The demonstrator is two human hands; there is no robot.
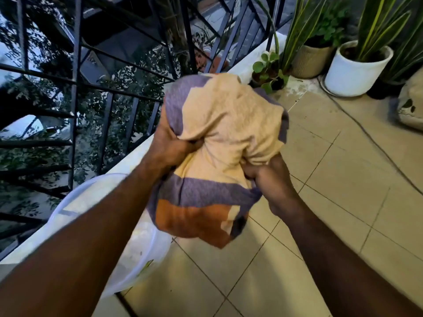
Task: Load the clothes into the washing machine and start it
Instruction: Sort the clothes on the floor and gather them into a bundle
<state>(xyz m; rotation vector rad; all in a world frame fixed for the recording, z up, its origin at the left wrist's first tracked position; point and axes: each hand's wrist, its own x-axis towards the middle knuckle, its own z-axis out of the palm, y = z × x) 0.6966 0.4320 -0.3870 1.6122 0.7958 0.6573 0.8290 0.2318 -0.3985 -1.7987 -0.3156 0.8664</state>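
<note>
Between your two outstretched arms, in the head view, you hold one bundle of clothes (219,156), striped cream, purple and orange, lifted above the tiled floor (320,202) and just beside the white basin (128,259) at lower left. Your left hand (169,147) is closed around the bundle's upper left flank, fingers buried in a gathered fold; your right hand (263,175) is closed into the cloth at the bundle's right underside. The load reads as soft and limp, with no stiffness; it looks light to moderate, and loose ends are likely to slip free and trail. Judge the best hold to be underneath, cradling the mass, not pinching an edge. Count: one bundle, though how many garments are in it cannot be told; one basin; four potted plants (357,65) visible along the wall; one railing (75,88). No washing machine is in view.
</note>
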